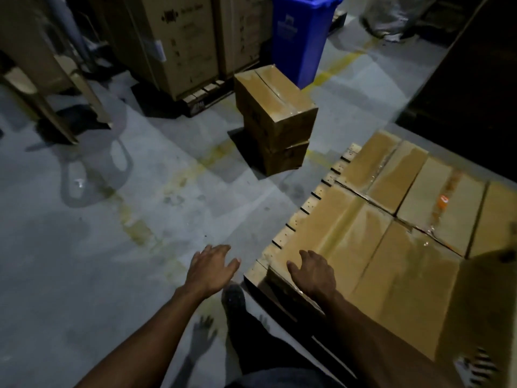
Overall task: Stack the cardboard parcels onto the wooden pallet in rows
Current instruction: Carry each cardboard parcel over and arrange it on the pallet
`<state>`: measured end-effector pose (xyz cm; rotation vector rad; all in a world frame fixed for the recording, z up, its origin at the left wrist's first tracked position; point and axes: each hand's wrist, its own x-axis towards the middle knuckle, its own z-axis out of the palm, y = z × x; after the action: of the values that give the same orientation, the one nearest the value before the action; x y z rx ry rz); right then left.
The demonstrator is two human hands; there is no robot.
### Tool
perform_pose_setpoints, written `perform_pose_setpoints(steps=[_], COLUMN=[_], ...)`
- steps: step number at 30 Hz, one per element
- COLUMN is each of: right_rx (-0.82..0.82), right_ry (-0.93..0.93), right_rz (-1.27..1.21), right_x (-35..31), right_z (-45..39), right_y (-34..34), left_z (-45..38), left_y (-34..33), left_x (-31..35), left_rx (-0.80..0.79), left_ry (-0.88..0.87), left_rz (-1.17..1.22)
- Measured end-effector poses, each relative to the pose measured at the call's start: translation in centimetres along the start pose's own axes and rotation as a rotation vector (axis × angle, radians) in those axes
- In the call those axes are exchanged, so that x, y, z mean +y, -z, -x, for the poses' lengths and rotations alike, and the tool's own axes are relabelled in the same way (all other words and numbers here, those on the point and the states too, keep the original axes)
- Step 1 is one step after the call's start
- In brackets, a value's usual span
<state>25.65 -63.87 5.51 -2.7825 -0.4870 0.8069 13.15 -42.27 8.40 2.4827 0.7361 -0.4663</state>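
Grey concrete floor carries the wooden pallet at lower right, covered by taped brown parcels whose long axes run toward upper right. Three more stacked parcels stand at centre. Left hand hovers spread and empty; right hand rests flat on the nearest parcel.

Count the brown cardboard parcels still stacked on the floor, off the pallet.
2: one brown cardboard parcel on top, a second parcel under it, beside the blue plastic bin. Others may be out of view.

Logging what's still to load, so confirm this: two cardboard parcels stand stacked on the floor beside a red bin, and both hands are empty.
One detail is off: the bin is blue, not red, as the head view shows. The rest holds: two stacked parcels stand on the floor beside it, and the left hand and right hand are open and hold nothing.
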Motion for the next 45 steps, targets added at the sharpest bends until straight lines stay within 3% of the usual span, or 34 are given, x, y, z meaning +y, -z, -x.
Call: perform_pose_setpoints(steps=[7,15,26,32,40,45], right_rx=[-0.027,0.131,0.192,0.262,0.33,0.269], right_ry=[-0.063,-0.04,-0.261,-0.345,-0.363,-0.294], right_rz=[-0.072,-0.101,-0.218,-0.262,-0.347,-0.501], right_x=[-8.6,-17.3,-21.4,-24.6,-25.6,-23.1], right_z=[-14.3,-26.7,-43.2,-52.1,-64.1,-73.4], right_y=[1.9,11.2,17.6,24.5,34.1,39.6], left_z=[-13.8,-27.5,-51.7,-64.0,-75.9,-82.6], left_y=[8.4,19.8,26.5,32.4,38.0,38.4], left_x=[-4.5,-3.9,-0.9,3.2,10.5,14.5], left_rx=[-0.035,0.012,-0.16,-0.252,-0.256,-0.201], left_ry=[0.035,-0.06,-0.191,-0.205,-0.045,0.283], left_rz=[-0.018,-0.021,-0.071,0.009,0.406,0.961])
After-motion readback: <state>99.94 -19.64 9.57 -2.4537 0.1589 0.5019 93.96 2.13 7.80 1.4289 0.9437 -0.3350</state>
